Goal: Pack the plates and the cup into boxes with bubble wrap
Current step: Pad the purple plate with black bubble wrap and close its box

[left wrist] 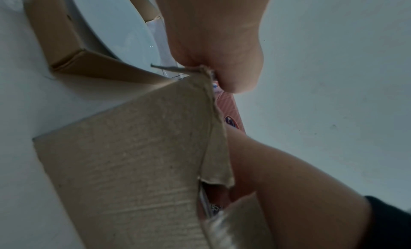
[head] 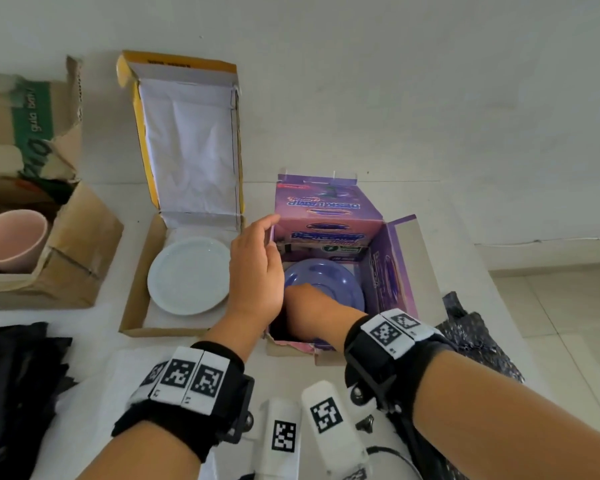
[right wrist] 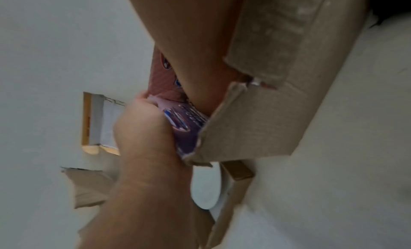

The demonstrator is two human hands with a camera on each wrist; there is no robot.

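The purple printed box stands open at the table's middle with a blue plate lying flat inside. My left hand rests against the outside of its left wall, fingers straight and pointing up; the left wrist view shows the palm against the cardboard edge. My right hand reaches into the near left corner, fingers partly hidden. In the right wrist view this hand curls on the purple left flap. A white plate lies in the yellow-edged box. A pink cup sits in the brown box.
Black wrap sheets lie at the near left and a dark crumpled wrap lies right of the purple box. White tagged devices sit at the near edge between my arms. A wall runs along the back, with tiled floor to the right.
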